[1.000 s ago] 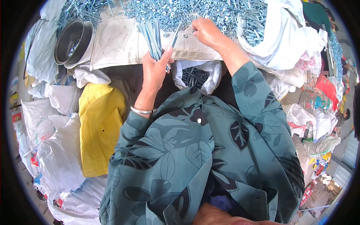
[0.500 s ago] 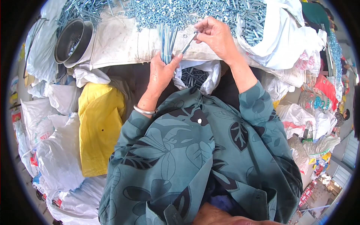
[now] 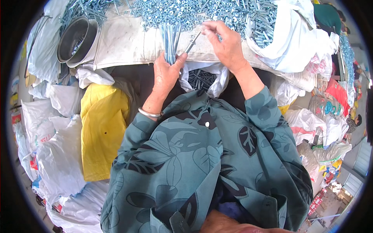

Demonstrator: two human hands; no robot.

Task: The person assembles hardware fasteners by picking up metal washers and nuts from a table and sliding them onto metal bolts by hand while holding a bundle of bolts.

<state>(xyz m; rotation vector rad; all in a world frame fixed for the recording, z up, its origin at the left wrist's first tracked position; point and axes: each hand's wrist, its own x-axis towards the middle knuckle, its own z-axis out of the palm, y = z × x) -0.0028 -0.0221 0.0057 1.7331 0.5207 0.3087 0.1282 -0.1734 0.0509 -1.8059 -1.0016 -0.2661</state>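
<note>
the left hand (image 3: 166, 72) is closed around a bundle of long metal rods (image 3: 169, 43), which stand up from the fist in a narrow sheaf, their upper ends pointing toward the heap of small nuts (image 3: 178, 14). between the thumb and the side of that same hand a single bolt (image 3: 189, 47) sticks out, tilted up to the right and apart from the bundle at its top; a small wider piece shows partway along it, too small to tell its kind. the right hand (image 3: 228, 46) is raised with its fingers loosely bent, thumb and forefinger just beside the bolt's upper tip; i cannot tell whether they touch it or pinch anything small. the nuts lie spread over the far part of the worktop (image 3: 120, 44), which has a pale cloth cover. more long bolts (image 3: 87, 11) lie at the far left, and thicker metal pieces (image 3: 262, 31) are heaped at the right beside white sheeting (image 3: 289, 46). a dark round bowl (image 3: 66, 48) sits tilted at the left edge with a few metal pieces inside. below the worktop's near edge, a white bag (image 3: 220, 73) holds dark bolts (image 3: 199, 79).
</note>
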